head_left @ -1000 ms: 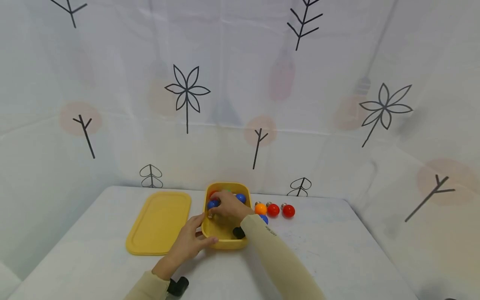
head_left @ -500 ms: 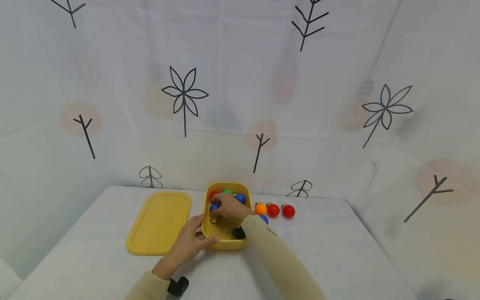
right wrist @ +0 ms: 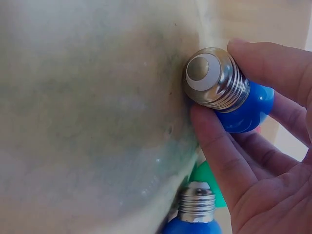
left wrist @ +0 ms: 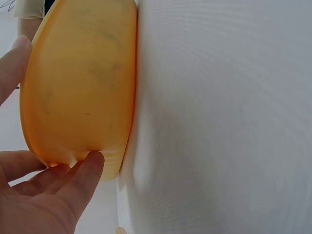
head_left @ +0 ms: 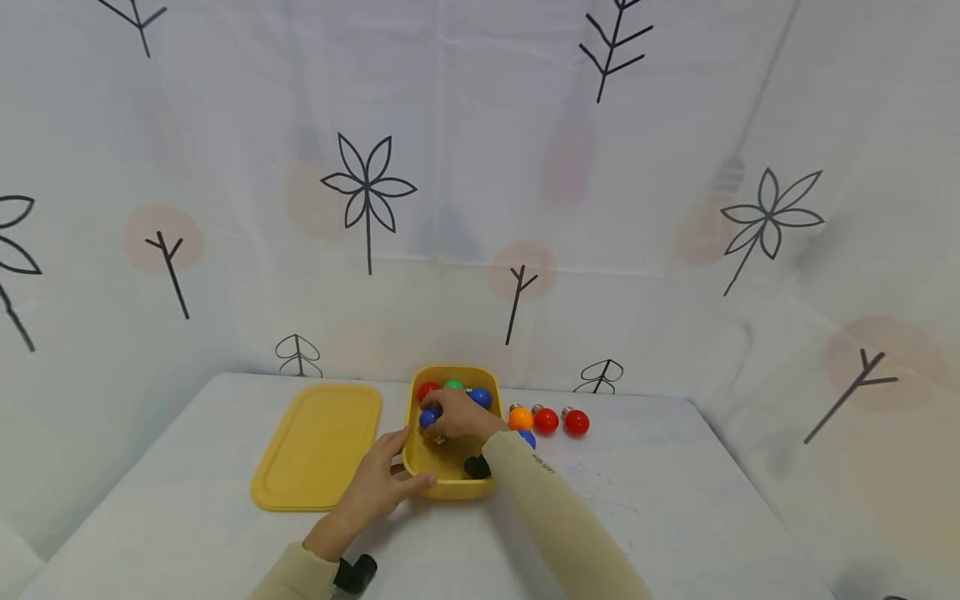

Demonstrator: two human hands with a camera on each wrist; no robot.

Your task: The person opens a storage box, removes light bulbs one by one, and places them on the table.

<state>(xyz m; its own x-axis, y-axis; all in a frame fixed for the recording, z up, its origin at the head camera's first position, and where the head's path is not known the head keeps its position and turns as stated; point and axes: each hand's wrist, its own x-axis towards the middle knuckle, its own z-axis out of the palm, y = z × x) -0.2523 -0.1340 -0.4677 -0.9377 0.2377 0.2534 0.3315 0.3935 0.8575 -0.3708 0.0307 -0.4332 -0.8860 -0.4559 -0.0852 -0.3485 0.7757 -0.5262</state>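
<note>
The left hand curls its fingers round a corner of the tub, likely to steady it; the right hand grips a blue bulb by its base.

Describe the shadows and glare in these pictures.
Head view: small highlights on the red bulbs; left wrist: soft shadow on the tabletop beside the yellow bin; right wrist: bright glints on the metal base of the held blue bulb.

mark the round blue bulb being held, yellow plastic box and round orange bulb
Held round blue bulb (right wrist: 228, 89): right wrist view, metal screw thread
Yellow plastic box (head_left: 456, 490): head view, near wall
Round orange bulb (head_left: 521, 419): head view, globe
</note>
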